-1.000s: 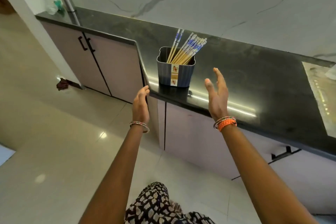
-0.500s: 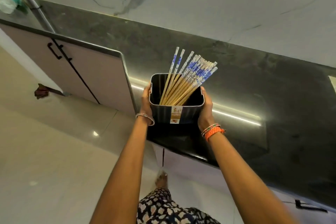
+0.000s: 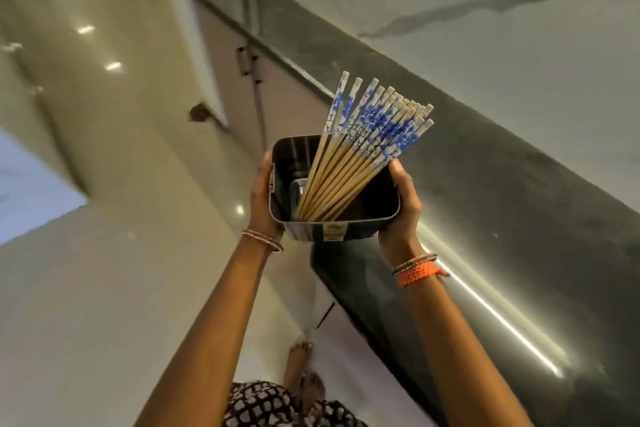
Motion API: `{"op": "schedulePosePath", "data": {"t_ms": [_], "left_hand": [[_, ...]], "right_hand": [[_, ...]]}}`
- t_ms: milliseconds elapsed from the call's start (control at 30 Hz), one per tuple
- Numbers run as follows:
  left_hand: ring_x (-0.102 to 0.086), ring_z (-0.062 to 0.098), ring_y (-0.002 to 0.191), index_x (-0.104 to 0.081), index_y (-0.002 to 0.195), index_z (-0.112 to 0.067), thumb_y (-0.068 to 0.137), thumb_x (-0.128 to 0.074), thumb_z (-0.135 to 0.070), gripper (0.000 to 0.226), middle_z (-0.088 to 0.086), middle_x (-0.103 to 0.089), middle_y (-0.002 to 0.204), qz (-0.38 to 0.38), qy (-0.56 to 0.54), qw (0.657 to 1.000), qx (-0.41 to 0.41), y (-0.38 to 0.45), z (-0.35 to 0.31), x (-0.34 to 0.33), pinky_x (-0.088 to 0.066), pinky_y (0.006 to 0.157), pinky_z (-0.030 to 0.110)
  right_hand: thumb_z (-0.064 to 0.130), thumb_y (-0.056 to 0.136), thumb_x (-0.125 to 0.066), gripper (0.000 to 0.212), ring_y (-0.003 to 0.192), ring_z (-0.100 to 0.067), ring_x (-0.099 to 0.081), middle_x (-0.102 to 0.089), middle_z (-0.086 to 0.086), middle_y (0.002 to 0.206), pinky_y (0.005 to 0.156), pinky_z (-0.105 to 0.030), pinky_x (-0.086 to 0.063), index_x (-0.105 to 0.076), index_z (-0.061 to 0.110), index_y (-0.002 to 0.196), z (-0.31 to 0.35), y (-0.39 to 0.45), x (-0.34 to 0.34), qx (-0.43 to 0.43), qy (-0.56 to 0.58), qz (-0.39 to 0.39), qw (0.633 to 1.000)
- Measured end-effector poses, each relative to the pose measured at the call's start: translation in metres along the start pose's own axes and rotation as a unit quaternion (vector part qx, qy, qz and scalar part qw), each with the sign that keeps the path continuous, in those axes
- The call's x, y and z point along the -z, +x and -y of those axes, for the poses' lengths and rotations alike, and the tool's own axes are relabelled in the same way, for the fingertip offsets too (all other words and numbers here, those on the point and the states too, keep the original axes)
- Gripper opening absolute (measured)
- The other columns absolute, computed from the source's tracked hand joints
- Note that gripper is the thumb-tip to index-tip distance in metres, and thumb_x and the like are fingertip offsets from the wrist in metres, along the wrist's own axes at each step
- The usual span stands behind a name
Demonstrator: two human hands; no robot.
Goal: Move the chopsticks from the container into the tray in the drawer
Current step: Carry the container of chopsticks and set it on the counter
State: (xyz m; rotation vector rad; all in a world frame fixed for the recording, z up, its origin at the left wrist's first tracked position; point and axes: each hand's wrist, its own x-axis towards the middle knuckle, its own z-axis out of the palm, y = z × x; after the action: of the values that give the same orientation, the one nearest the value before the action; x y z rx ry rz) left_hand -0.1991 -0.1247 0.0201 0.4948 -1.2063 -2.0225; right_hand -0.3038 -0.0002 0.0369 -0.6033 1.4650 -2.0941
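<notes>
Both hands hold the dark container (image 3: 332, 230) at the edge of the black countertop (image 3: 519, 204). The left hand (image 3: 261, 199) is pressed flat on its left wall and the right hand (image 3: 401, 204) is curled around its right wall. Inside it, a bundle of wooden chopsticks (image 3: 353, 156) with blue-and-white tops leans toward the right hand, fanning out over the rim.

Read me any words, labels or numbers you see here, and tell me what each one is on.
No readable text.
Label on the container front: too blurred and foreshortened to read.
Chopsticks: blue floral pattern only, no lettering.
Countertop and cabinets: nothing written.
</notes>
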Motion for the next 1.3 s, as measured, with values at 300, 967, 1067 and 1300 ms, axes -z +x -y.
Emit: {"op": "schedulePosePath", "data": {"t_ms": [300, 967, 1067, 1300], "left_hand": [[-0.062, -0.012, 0.060, -0.060, 0.081, -0.027, 0.096, -0.029, -0.006, 0.041, -0.027, -0.066, 0.056, -0.419, -0.005, 0.907, -0.049, -0.176, -0.033, 0.161, -0.050, 0.064, 0.011], [-0.063, 0.006, 0.055, -0.057, 0.076, -0.010, 0.094, -0.036, -0.026, 0.033, -0.005, -0.066, 0.052, -0.766, -0.168, 0.555, -0.276, -0.771, -0.142, 0.328, -0.051, 0.058, 0.017], [-0.064, 0.005, 0.049, -0.063, 0.072, -0.011, 0.094, -0.037, -0.030, 0.038, -0.005, -0.067, 0.051, -0.789, -0.150, 0.521, -0.290, -0.829, -0.147, 0.342, -0.053, 0.051, 0.015], [-0.069, 0.011, 0.070, -0.064, 0.091, -0.014, 0.095, -0.028, -0.043, 0.047, 0.000, -0.074, 0.076, -0.808, -0.087, 0.494, -0.309, -0.955, -0.192, 0.421, -0.055, 0.061, 0.022]], "right_hand": [[0.039, 0.081, -0.053, 0.028, 0.098, -0.012, -0.062, -0.071, 0.007, 0.101, 0.094, -0.034, -0.048, -0.073, 0.025, 0.094, -0.107, -0.099, -0.131, -0.150, 0.019, 0.277, 0.949], [0.027, 0.082, -0.057, 0.029, 0.108, -0.022, -0.055, -0.061, -0.009, 0.110, 0.107, -0.047, -0.036, -0.057, 0.012, 0.108, -0.203, -0.661, -0.410, -0.355, 0.016, 0.705, 0.614], [0.032, 0.077, -0.063, 0.032, 0.112, -0.023, -0.054, -0.058, -0.008, 0.111, 0.111, -0.048, -0.033, -0.058, 0.017, 0.105, -0.217, -0.728, -0.443, -0.366, 0.004, 0.736, 0.570], [0.036, 0.065, -0.070, 0.023, 0.103, -0.015, -0.057, -0.062, -0.001, 0.112, 0.101, -0.039, -0.042, -0.066, 0.026, 0.086, -0.239, -0.883, -0.551, -0.386, -0.020, 0.753, 0.532]]}}
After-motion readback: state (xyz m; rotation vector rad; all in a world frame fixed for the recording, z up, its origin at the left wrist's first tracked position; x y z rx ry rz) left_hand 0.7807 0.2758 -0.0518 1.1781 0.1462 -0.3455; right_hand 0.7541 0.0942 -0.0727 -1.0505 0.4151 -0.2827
